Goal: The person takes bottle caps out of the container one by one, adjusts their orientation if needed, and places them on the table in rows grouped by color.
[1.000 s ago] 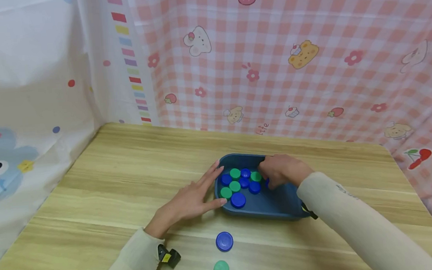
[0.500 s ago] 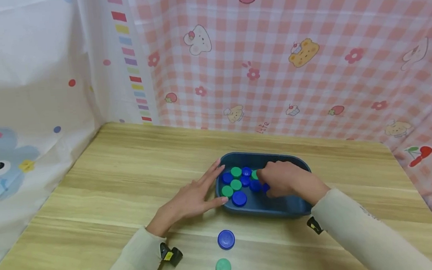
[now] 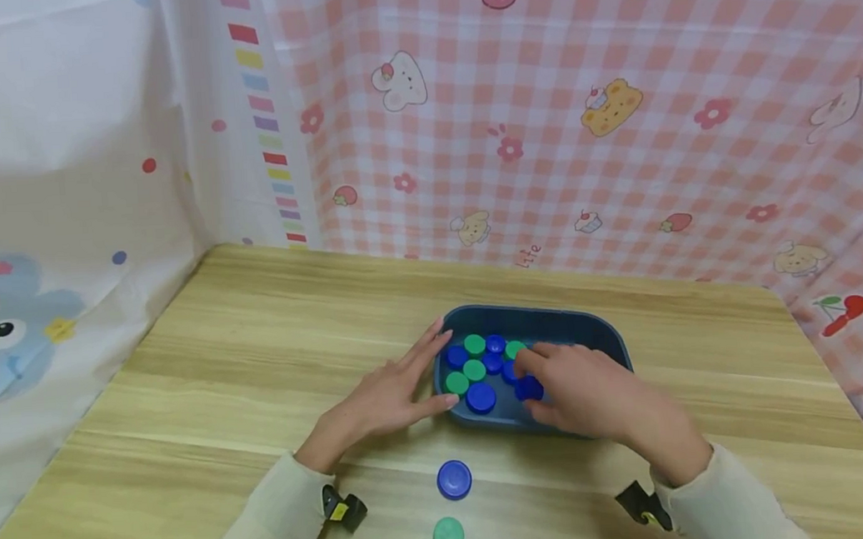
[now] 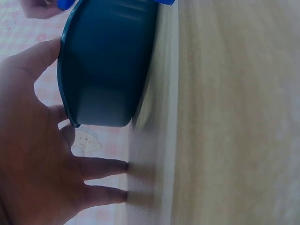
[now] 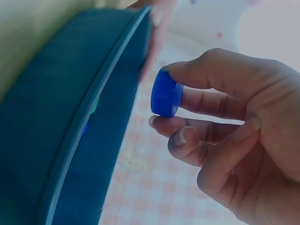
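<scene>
Grn cap (image 3: pixel 448 536) & blue cap (image 3: pixel 455 480) are lying nearest on surface (image 3: pixel 256 340), R hand (image 3: pixel 586 388) is pinching 2nd blue cap (image 3: pixel 529 389) btwn thumb & fingers over tray (image 3: pixel 578 324), L hand (image 3: pixel 381 401) is touching tray's L end w/ fingers spread, & more caps (image 3: pixel 474 371) are sitting inside.

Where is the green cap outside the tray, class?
In the head view, the green cap lies on the table at bottom centre, just below a blue cap.
</scene>
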Demonstrator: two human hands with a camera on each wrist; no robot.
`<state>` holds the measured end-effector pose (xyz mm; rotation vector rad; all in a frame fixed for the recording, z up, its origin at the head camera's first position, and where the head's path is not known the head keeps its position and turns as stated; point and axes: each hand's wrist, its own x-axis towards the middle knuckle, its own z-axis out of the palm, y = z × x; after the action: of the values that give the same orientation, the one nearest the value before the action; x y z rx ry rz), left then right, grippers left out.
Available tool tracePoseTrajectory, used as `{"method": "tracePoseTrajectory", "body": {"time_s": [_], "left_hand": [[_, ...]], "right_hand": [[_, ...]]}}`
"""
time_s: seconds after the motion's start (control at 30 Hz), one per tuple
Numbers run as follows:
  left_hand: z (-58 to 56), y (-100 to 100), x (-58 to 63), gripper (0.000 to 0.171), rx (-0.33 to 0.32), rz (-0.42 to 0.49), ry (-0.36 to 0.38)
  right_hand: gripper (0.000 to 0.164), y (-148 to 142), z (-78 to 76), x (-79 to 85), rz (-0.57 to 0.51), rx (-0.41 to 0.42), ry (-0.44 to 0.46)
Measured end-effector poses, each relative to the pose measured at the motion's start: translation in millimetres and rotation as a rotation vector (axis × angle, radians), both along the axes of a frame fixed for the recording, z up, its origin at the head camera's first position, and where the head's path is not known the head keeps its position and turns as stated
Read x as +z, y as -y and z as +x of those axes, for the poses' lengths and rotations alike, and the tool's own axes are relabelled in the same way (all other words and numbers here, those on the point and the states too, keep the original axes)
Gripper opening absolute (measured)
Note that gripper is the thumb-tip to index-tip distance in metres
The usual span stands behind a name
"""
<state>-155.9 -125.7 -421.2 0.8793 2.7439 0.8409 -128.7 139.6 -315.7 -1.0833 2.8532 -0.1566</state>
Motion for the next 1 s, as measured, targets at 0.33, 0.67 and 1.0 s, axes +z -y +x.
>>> {"method": "tracePoseTrajectory", "body": {"time_s": [0.33, 0.67, 1.0], "left_hand": [[0.7, 1.7, 1.2, 0.082, 0.014, 0.001, 0.016], [2.4, 0.5, 3.0, 0.081, 0.021, 0.004, 0.014], [0.9, -1.1, 0.8, 0.082, 0.02, -0.009, 0.02]], "right_hand": [[0.023, 8.4, 34.6, -6.2, -0.107, 0.105, -0.096], [0.021, 23.9, 55.2, -30.4, -0.097, 0.13, -0.018], [0.016, 30.8, 60.5, -59.7, -0.09, 0.105, -0.011]]}}
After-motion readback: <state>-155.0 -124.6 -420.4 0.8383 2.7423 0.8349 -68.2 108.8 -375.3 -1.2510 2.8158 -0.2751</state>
